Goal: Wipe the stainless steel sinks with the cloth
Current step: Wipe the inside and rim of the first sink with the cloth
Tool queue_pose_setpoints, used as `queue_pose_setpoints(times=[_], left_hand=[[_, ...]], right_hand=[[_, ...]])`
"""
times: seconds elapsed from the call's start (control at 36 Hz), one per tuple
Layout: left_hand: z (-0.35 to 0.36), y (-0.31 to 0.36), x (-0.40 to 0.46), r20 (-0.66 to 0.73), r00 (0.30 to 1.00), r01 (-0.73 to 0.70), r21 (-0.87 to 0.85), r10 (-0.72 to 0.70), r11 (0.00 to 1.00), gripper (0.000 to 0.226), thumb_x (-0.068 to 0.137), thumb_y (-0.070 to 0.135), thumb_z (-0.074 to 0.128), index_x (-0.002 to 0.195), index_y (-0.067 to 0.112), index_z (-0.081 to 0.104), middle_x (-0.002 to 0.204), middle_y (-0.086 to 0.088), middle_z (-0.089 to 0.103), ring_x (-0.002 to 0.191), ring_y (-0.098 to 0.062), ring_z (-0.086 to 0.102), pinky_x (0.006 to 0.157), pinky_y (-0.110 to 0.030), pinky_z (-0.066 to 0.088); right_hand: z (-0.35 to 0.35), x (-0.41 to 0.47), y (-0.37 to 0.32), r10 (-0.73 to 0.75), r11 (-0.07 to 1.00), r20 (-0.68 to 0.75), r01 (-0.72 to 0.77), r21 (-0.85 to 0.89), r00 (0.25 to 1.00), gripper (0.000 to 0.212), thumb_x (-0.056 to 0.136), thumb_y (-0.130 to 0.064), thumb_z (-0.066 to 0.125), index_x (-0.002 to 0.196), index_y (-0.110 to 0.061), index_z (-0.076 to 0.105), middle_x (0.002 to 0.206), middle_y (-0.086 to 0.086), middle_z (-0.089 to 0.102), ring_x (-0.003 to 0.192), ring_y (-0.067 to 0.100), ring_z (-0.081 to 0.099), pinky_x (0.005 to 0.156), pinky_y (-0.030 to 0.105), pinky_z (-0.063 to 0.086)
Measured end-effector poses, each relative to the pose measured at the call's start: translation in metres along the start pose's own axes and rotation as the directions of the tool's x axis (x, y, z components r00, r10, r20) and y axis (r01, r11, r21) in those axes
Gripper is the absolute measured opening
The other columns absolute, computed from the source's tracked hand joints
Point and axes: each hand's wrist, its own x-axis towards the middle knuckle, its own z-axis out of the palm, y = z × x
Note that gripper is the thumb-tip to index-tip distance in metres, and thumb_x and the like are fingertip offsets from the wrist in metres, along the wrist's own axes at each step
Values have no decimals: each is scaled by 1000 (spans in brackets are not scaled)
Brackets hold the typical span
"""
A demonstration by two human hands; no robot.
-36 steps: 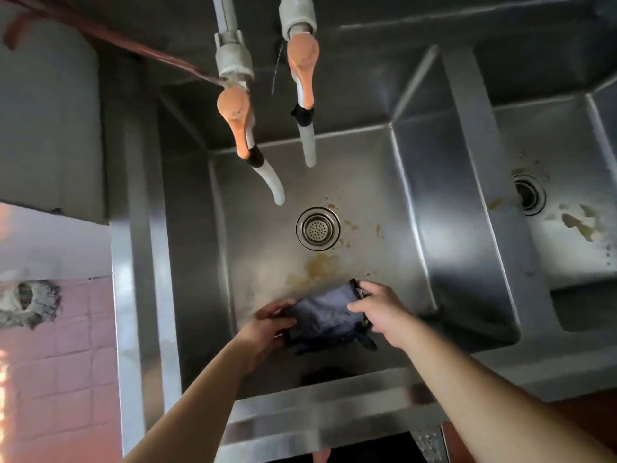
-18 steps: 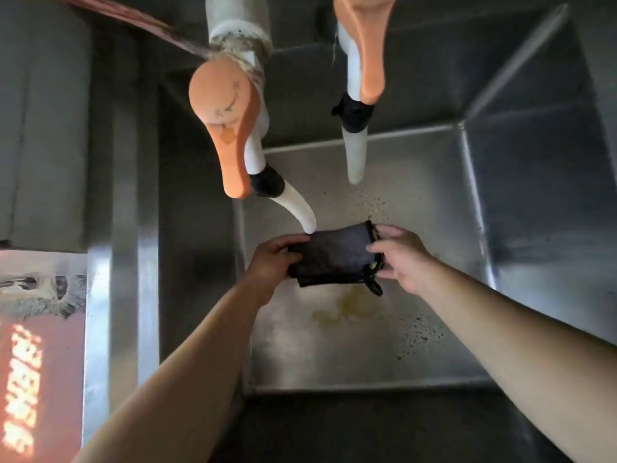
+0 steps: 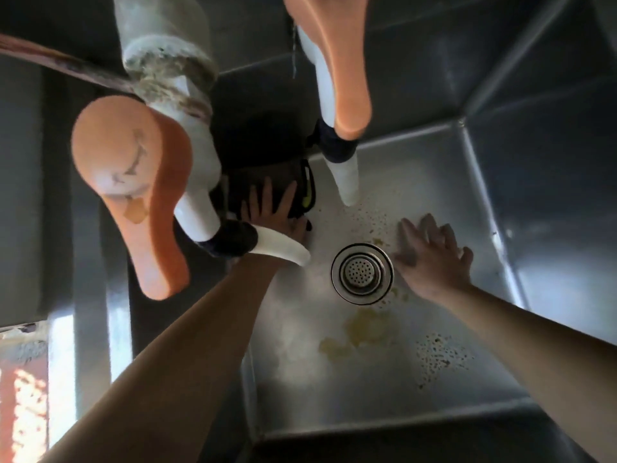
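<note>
The dark cloth [image 3: 287, 177] lies flat in the far left corner of the stainless steel sink [image 3: 444, 182], partly hidden behind a tap. My left hand [image 3: 273, 208] presses on it with fingers spread straight. My right hand [image 3: 430, 255] rests flat on the sink floor to the right of the round drain strainer [image 3: 362, 274], fingers spread and holding nothing. Yellow-brown stains [image 3: 364, 332] and dark specks [image 3: 440, 354] mark the sink floor nearer to me.
Two taps with orange lever handles hang close above the sink: a left tap [image 3: 133, 195] whose white spout crosses my left wrist, and a right tap [image 3: 340, 71]. A steel ledge [image 3: 83, 295] runs along the left; pink tiles [image 3: 23, 402] show at bottom left.
The view has dropped closer into the sink. The cloth went from being held up by both hands to lying in the far left corner. My right hand let go and moved right of the drain.
</note>
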Motion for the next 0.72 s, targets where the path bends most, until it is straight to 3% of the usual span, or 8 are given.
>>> queue_pose_setpoints(times=[0.08, 0.19, 0.39, 0.5, 0.56, 0.61, 0.64, 0.72], left_hand=[[10, -3, 14, -21, 997, -70, 82, 72, 994, 71, 93, 64, 36, 156, 37, 18, 165, -9, 15, 150, -41, 12, 118, -61, 8], [14, -7, 31, 20, 994, -108, 57, 107, 993, 69, 96, 63, 36, 156, 41, 9, 166, -1, 8, 152, -35, 3, 119, -62, 4], [21, -31, 43, -40, 991, -125, 57, 127, 991, 73, 85, 79, 30, 150, 56, 5, 167, -2, -1, 152, -36, -1, 118, -62, 6], [25, -38, 51, -10, 995, -94, 68, 95, 993, 78, 82, 84, 32, 147, 61, -4, 167, 5, -8, 153, -32, -6, 116, -63, 0], [20, -37, 51, 23, 997, -80, 62, 79, 995, 79, 84, 82, 35, 146, 62, -9, 166, 4, -11, 152, -30, -13, 115, -58, -15], [23, -46, 49, 114, 991, -82, 79, 73, 994, 78, 90, 74, 38, 143, 58, -16, 166, -2, -15, 148, -28, -24, 100, -39, -43], [24, -51, 47, 190, 982, -20, 43, 11, 999, 82, 89, 72, 40, 146, 52, -15, 166, -5, -15, 149, -29, -23, 95, -34, -46], [28, -60, 38, 259, 962, 103, -55, -85, 993, 89, 84, 74, 43, 157, 41, 4, 166, -1, -3, 152, -31, -5, 116, -46, -22]], right_hand=[[1, -5, 16, -37, 995, -16, 36, -95, 999, 67, 94, -68, 32, 151, -46, 3, 164, -3, 0, 150, 33, 7, 112, 63, 24], [4, -12, 25, 13, 997, -67, -19, -79, 998, 67, 97, -66, 27, 154, -46, -2, 167, -5, -9, 154, 29, -7, 119, 62, 12], [20, -25, 23, -25, 994, -102, 14, -105, 994, 65, 97, -65, 23, 155, -45, 1, 167, -2, -1, 154, 29, 1, 117, 62, 19], [23, -31, 14, 10, 1000, -105, -12, -16, 994, 63, 98, -62, 30, 153, -45, 5, 167, -2, 2, 154, 28, 4, 116, 60, 20], [24, -37, 11, 38, 999, -96, -37, 7, 995, 64, 98, -62, 30, 153, -46, 2, 168, -3, -1, 154, 27, 1, 117, 60, 16], [23, -46, 8, 70, 997, -52, -67, 43, 996, 65, 99, -64, 29, 153, -49, -2, 168, -5, -7, 155, 26, -4, 119, 60, 9], [22, -51, 6, 76, 996, -23, -74, 49, 997, 65, 99, -64, 29, 154, -49, -2, 168, -6, -9, 155, 25, -6, 119, 61, 7], [13, -70, -3, 55, 996, 54, -59, 67, 997, 64, 98, -65, 29, 154, -48, 2, 168, -8, -5, 155, 24, -4, 120, 62, 8]])
